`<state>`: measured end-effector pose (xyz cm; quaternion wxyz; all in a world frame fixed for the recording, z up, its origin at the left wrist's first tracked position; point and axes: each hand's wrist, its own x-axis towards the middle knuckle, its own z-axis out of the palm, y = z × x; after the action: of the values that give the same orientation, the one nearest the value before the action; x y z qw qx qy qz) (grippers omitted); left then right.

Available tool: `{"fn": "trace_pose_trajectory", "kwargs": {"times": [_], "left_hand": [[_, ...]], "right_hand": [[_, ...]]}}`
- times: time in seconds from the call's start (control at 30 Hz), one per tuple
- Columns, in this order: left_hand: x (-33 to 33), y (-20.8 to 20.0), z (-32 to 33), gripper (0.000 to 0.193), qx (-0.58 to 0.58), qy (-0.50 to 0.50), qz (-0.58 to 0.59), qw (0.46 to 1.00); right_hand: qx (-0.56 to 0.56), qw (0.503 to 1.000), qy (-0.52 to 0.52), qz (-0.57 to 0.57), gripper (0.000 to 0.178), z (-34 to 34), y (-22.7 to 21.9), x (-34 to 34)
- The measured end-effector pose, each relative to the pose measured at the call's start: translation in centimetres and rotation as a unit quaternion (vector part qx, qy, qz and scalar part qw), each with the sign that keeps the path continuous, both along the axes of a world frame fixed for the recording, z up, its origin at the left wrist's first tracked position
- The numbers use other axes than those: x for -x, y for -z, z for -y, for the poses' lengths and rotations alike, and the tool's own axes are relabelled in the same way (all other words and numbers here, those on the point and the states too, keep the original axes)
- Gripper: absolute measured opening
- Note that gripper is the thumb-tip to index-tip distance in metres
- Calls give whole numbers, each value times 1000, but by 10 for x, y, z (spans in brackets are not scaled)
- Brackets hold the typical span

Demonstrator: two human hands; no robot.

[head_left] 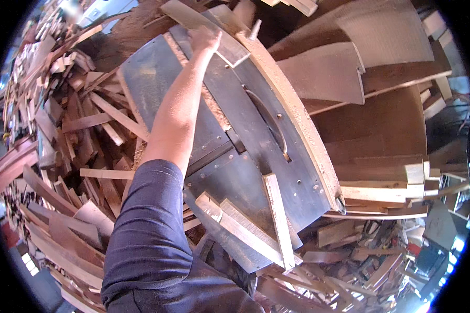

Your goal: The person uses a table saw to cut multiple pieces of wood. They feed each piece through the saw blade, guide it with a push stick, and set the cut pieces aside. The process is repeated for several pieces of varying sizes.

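My left hand (204,39) reaches far across a dark steel machine table (230,180) and is closed on a flat wooden board (234,54) at its far end; the fingertips are partly hidden. A slot in the table holds a thin curved piece (270,122) that looks like the edge of a saw blade. Along the table's right side runs a long wooden rail (292,107) dusted with sawdust. On the near corner of the table lie a narrow light strip (279,221) and a thicker wood offcut (240,224), the strip crossing its end. My right hand is outside the picture.
Scrap wood (83,120) lies heaped to the left of the machine, with more offcuts (371,261) at the lower right. Wide brown panels (324,73) and stacked light boards (376,193) stand along the right. A metal peg (255,29) sticks up by the rail.
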<state>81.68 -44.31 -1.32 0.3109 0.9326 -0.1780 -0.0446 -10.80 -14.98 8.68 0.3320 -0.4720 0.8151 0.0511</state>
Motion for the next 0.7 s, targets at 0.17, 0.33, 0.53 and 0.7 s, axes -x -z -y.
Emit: {"fn": "trace_pose_trajectory", "kwargs": {"times": [0.17, 0.33, 0.53, 0.7], "left_hand": [[-29, 12, 16, 97, -86, 35, 9, 996], [-40, 11, -5, 83, -1, 23, 7, 1000], [-63, -62, -134, 44, 378, 95, -480, 787], [144, -167, -252, 36, 407, 135, -224, 875]], "right_hand": [[69, 997, -5, -13, 25, -19, -42, -5], [158, 986, -50, 0, 31, -23, -78, -32], [175, 973, -152, 21, 34, 37, -45, -100], [206, 921, -331, 14, 55, 50, -13, -129]]}}
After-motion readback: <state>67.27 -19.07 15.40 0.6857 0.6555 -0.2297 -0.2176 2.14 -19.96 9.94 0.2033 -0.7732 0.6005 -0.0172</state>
